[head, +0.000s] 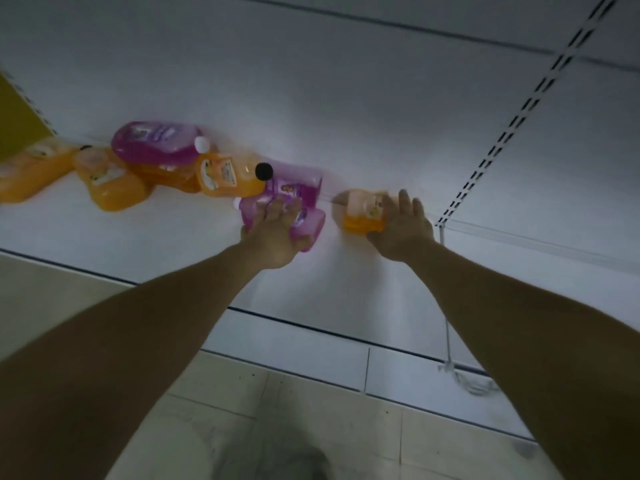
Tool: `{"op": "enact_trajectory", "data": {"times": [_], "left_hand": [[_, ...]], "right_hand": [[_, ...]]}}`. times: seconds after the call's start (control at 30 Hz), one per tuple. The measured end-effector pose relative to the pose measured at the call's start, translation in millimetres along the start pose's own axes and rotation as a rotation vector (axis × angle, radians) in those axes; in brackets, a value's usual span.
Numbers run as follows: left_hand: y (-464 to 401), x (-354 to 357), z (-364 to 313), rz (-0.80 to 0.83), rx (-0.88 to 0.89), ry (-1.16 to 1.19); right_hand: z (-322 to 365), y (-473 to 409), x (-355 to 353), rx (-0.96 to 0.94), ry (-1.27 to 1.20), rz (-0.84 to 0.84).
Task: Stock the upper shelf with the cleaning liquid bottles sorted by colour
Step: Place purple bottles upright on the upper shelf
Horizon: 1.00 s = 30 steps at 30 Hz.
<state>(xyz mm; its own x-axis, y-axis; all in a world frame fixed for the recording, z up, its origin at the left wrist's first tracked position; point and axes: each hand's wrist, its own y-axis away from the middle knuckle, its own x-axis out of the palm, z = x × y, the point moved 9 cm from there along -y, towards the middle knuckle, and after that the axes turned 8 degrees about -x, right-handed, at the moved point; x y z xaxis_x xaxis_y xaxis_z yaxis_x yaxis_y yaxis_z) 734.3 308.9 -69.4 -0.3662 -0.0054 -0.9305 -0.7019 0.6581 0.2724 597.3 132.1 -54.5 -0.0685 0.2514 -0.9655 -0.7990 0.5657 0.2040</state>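
A heap of orange and purple cleaning liquid bottles lies on its sides on a low white shelf (pixel 173 237). My left hand (pixel 277 237) grips a purple bottle (pixel 311 225) at the heap's right end. Behind it lies another purple bottle (pixel 298 185) and an orange bottle with a black cap (pixel 225 176). My right hand (pixel 403 230) wraps around a separate orange bottle (pixel 362 216) lying to the right. Further left rest a large purple bottle with a white cap (pixel 156 142) and several orange bottles (pixel 110 181).
The shelf's white back panel (pixel 346 98) rises behind the bottles, with a slotted upright (pixel 512 123) at the right. A yellow panel (pixel 17 116) stands at far left. Pale floor tiles (pixel 277 410) lie below the shelf edge.
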Motion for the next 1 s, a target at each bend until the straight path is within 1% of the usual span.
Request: {"op": "enact_trajectory", "data": {"times": [0.07,0.1,0.2,0.33,0.43,0.53,0.57,0.63,0.67,0.7,0.73,0.77,0.8,0.83,0.87,0.93,1.0], "left_hand": [[-3.1,11.2,0.1,0.015,-0.032,-0.015],[-6.5,15.5,1.6,-0.008,-0.025,0.001],[-9.9,11.8,-0.1,-0.138,0.079,0.04],[2.9,2.0,-6.8,-0.139,0.111,0.193],[20.2,-8.4,-12.6,-0.206,0.163,0.279],[29.9,-7.8,-3.8,-0.24,0.168,0.373],[31.3,-5.6,2.3,-0.231,0.134,0.421],[31.5,1.3,16.8,-0.176,-0.004,0.521],[32.1,5.2,23.1,-0.153,-0.071,0.529],[34.4,7.1,26.5,-0.147,-0.116,0.488],[37.2,9.1,28.8,-0.14,-0.159,0.427],[40.1,11.4,30.6,-0.134,-0.192,0.388],[42.2,15.7,33.3,-0.108,-0.229,0.403],[44.1,21.7,35.8,-0.057,-0.271,0.467],[44.9,30.4,39.3,0.01,-0.319,0.541],[48.7,41.4,40.2,0.153,-0.378,0.619],[52.9,45.2,37.0,0.254,-0.381,0.715]], "right_hand": [[-3.6,-7.4,12.1,0.003,-0.014,0.016],[-4.3,-8.8,16.8,0.0,-0.012,0.015],[-2.1,-6.2,16.1,-0.011,0.03,-0.021],[7.6,-6.0,10.5,-0.093,-0.038,-0.086],[21.6,-3.6,8.6,-0.128,-0.097,-0.102],[38.7,5.1,18.5,-0.156,-0.105,-0.049],[42.4,10.8,22.2,-0.167,-0.122,-0.044],[40.0,26.1,24.1,-0.165,-0.204,-0.102],[33.0,34.0,23.5,-0.124,-0.26,-0.15],[22.0,42.8,23.8,-0.022,-0.305,-0.177],[8.6,51.6,27.6,0.12,-0.337,-0.154],[-3.8,58.7,35.1,0.258,-0.369,-0.087],[-11.1,64.9,42.3,0.358,-0.426,-0.007],[-15.0,67.8,49.1,0.417,-0.513,0.062],[-16.3,69.2,52.3,0.429,-0.586,0.115],[-16.3,75.1,54.7,0.412,-0.629,0.172],[-17.6,85.1,57.4,0.411,-0.647,0.161]]}}
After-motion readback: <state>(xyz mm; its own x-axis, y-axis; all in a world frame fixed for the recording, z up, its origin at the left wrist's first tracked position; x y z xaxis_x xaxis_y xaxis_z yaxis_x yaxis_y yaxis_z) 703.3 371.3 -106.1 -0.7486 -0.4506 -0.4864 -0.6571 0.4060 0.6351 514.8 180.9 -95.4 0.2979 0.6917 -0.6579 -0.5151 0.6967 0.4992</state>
